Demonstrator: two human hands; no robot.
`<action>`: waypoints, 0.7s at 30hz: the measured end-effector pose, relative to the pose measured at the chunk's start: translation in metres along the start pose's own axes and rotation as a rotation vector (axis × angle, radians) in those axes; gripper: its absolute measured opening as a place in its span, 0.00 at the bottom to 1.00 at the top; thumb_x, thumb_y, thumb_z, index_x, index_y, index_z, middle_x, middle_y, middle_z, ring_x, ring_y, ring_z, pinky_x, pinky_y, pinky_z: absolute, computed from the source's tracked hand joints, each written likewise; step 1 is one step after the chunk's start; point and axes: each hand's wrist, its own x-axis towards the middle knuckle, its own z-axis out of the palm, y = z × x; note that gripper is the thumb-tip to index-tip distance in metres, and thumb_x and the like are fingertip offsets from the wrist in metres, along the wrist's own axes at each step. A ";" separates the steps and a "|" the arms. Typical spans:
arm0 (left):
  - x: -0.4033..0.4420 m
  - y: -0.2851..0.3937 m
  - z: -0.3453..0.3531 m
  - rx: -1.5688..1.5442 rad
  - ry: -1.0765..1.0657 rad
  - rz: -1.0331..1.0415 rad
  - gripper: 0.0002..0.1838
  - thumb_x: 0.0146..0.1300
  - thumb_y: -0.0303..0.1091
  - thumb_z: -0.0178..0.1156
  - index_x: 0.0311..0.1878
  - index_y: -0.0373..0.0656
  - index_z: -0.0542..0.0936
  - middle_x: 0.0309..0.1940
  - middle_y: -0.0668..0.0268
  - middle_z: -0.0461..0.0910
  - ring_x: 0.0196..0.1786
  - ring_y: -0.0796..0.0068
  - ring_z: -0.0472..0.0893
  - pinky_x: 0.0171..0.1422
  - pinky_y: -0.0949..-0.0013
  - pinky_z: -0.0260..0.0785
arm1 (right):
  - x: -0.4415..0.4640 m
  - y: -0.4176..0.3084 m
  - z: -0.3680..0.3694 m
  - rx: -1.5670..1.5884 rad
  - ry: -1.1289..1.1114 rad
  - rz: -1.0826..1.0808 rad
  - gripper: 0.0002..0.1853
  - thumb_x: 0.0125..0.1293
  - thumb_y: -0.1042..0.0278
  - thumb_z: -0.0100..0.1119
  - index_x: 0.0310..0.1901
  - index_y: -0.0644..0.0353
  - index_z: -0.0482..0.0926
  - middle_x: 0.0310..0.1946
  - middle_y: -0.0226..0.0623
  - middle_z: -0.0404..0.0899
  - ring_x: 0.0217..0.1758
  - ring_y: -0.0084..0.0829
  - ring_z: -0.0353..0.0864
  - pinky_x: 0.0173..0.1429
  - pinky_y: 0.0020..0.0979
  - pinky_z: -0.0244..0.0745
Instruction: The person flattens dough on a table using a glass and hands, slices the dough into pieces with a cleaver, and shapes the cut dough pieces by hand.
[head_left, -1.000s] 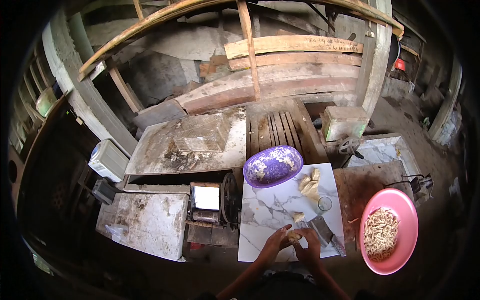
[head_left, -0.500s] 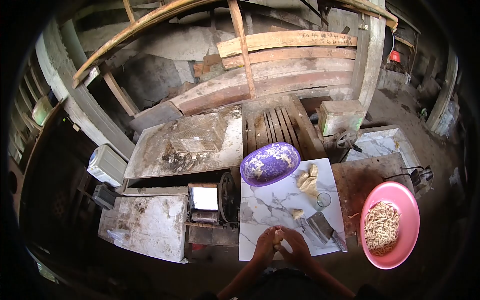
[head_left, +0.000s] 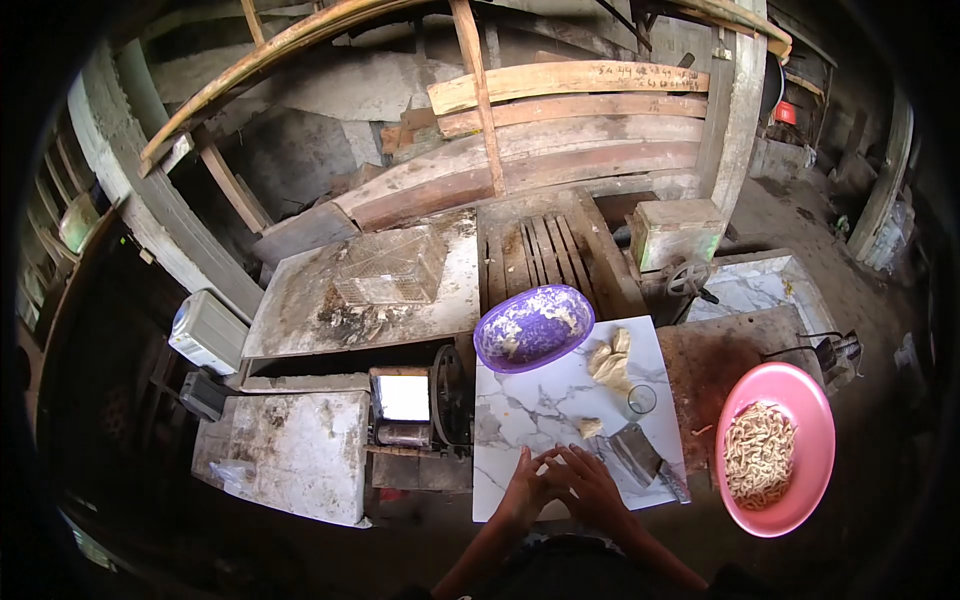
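My left hand and my right hand meet over the near edge of a white marbled board. Their fingers overlap and curve toward each other around a small piece of dough, which the hands now hide. Just beyond my right fingers lies a small dough lump. A cleaver rests to its right, handle toward the near right corner. Farther back are a larger folded dough piece and a clear glass.
A purple basin smeared with dough stands at the board's back left. To the right, a pink basin holds many dough strips. A machine with a wheel borders the board on the left. A wire basket sits behind.
The dough piece visible between my hands is now covered. My right hand has turned over, its fingers reaching farther forward across the left. The view has shifted slightly.
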 end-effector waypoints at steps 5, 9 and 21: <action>0.008 -0.010 -0.013 -0.079 -0.132 0.000 0.36 0.73 0.65 0.33 0.71 0.46 0.57 0.52 0.54 0.76 0.50 0.56 0.78 0.62 0.55 0.66 | -0.007 0.021 0.008 -0.079 0.027 -0.082 0.22 0.58 0.67 0.65 0.56 0.54 0.78 0.59 0.41 0.76 0.65 0.44 0.72 0.68 0.46 0.65; 0.005 -0.010 -0.006 -0.238 -0.055 -0.098 0.35 0.73 0.60 0.42 0.71 0.43 0.58 0.54 0.54 0.76 0.56 0.56 0.75 0.67 0.52 0.62 | -0.009 0.024 0.009 0.073 0.108 -0.046 0.16 0.60 0.67 0.63 0.50 0.57 0.80 0.49 0.40 0.82 0.54 0.44 0.80 0.59 0.43 0.73; -0.007 -0.003 0.008 -0.043 -0.212 -0.107 0.25 0.77 0.54 0.40 0.61 0.42 0.69 0.52 0.62 0.76 0.52 0.67 0.78 0.62 0.56 0.69 | -0.004 -0.001 0.002 0.129 0.177 -0.037 0.13 0.64 0.70 0.58 0.50 0.58 0.79 0.52 0.46 0.80 0.60 0.46 0.76 0.66 0.47 0.67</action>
